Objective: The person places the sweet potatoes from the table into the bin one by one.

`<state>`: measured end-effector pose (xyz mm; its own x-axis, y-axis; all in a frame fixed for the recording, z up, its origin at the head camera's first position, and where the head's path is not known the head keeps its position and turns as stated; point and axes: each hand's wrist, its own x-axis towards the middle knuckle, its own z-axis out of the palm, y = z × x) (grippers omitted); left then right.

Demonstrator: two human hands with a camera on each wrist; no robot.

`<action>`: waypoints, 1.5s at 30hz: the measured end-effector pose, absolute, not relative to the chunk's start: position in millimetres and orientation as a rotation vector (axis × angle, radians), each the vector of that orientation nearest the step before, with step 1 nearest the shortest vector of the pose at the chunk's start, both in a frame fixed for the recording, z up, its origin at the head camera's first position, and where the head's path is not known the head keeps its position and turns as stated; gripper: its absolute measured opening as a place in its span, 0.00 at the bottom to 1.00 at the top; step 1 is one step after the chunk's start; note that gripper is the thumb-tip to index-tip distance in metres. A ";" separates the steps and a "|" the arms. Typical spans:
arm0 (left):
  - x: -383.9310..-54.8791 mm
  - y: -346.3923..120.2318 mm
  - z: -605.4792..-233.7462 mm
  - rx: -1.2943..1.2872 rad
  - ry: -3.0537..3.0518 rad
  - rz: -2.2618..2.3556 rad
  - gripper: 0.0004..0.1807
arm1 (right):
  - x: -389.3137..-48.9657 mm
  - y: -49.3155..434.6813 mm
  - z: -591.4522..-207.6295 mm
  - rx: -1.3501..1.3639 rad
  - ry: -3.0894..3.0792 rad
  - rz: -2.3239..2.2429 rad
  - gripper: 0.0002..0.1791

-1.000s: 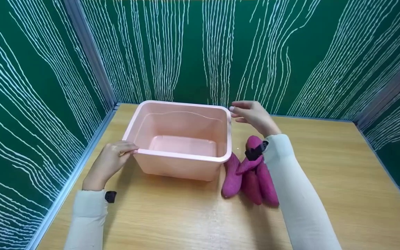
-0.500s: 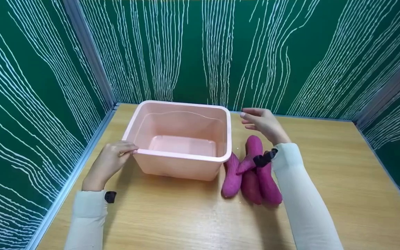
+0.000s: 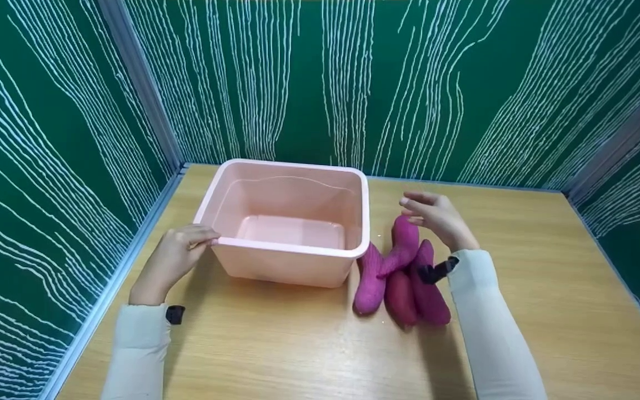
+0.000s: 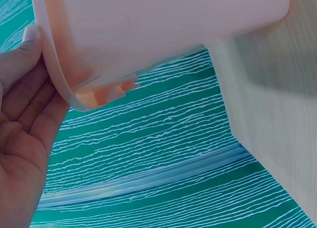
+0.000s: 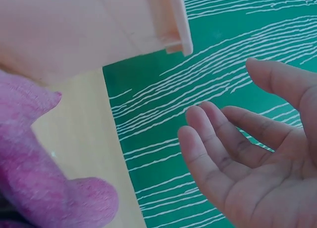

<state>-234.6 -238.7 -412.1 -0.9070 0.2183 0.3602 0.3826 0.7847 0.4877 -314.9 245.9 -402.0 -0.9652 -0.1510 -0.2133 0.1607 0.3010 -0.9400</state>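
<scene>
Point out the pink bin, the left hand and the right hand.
Pink bin (image 3: 284, 268): head view, front outer wall.
Left hand (image 3: 169, 256): head view, back of hand.
Right hand (image 5: 273, 177): right wrist view, palm.

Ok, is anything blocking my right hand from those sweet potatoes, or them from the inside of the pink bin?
Nothing visible stands between your right hand and the sweet potatoes. The right wall of the pink bin rises between them and its inside, which is open above.
</scene>
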 end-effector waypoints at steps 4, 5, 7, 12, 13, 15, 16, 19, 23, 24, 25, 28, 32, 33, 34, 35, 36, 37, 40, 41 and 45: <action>-233.9 -238.7 -412.4 -0.454 -2.692 -0.819 0.13 | -310.1 252.5 -411.5 0.033 2.300 -1.716 0.38; -233.8 -238.5 -412.2 -0.455 -2.691 -0.819 0.13 | -308.7 253.6 -413.8 0.038 2.300 -1.718 0.37; -233.9 -238.3 -412.4 -0.455 -2.690 -0.819 0.14 | -305.8 255.6 -418.2 0.053 2.305 -1.720 0.37; -234.0 -238.0 -411.9 -0.456 -2.697 -0.820 0.13 | -297.3 261.8 -430.4 0.084 2.300 -1.744 0.40; -234.0 -238.0 -411.7 -0.456 -2.699 -0.819 0.13 | -295.4 263.3 -433.2 0.090 2.292 -1.758 0.41; -234.1 -238.2 -411.1 -0.458 -2.699 -0.817 0.13 | -291.9 266.8 -438.9 0.101 2.279 -1.774 0.41; -234.0 -238.4 -410.9 -0.460 -2.697 -0.813 0.13 | -290.2 268.4 -441.9 0.114 2.273 -1.781 0.41; -234.4 -239.2 -410.9 -0.481 -2.676 -0.810 0.13 | -285.2 272.8 -449.9 0.166 2.258 -1.792 0.40; -235.4 -240.1 -411.7 -0.530 -2.631 -0.801 0.12 | -278.7 278.1 -459.5 0.212 2.249 -1.804 0.40; -235.3 -240.1 -411.6 -0.536 -2.625 -0.797 0.12 | -277.0 279.4 -461.8 0.219 2.241 -1.814 0.40; -235.1 -240.1 -411.6 -0.539 -2.622 -0.794 0.11 | -275.3 280.8 -464.1 0.224 2.237 -1.819 0.41; -234.1 -239.8 -411.6 -0.522 -2.636 -0.797 0.12 | -269.4 284.5 -470.2 0.245 2.240 -1.810 0.42; -233.4 -239.4 -412.1 -0.497 -2.657 -0.802 0.12 | -262.4 289.0 -478.4 0.239 2.242 -1.805 0.42; -233.4 -239.4 -412.2 -0.494 -2.660 -0.803 0.12 | -261.0 290.1 -480.5 0.239 2.240 -1.809 0.42; -233.5 -239.3 -412.3 -0.491 -2.661 -0.804 0.12 | -259.5 291.1 -482.4 0.237 2.238 -1.812 0.42; -233.6 -239.3 -412.6 -0.488 -2.663 -0.805 0.12 | -258.1 292.0 -484.3 0.239 2.234 -1.815 0.42; -233.6 -239.3 -412.6 -0.484 -2.665 -0.804 0.12 | -256.7 292.9 -486.2 0.242 2.235 -1.812 0.42; -233.6 -239.3 -412.7 -0.482 -2.666 -0.806 0.13 | -255.3 293.7 -487.8 0.249 2.234 -1.809 0.42; -233.5 -239.1 -412.4 -0.476 -2.670 -0.809 0.13 | -251.0 296.4 -492.3 0.266 2.230 -1.800 0.43; -233.3 -239.0 -412.1 -0.474 -2.672 -0.808 0.13 | -249.6 297.2 -493.9 0.273 2.229 -1.793 0.43; -233.3 -239.1 -411.6 -0.474 -2.676 -0.804 0.13 | -244.0 299.6 -499.6 0.278 2.218 -1.769 0.44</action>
<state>-233.3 -239.1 -411.6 -0.8985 0.2229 0.3782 0.3944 0.7880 0.4727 -244.0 299.6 -499.6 -0.9393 -0.0295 -0.3417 0.3266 0.2275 -0.9174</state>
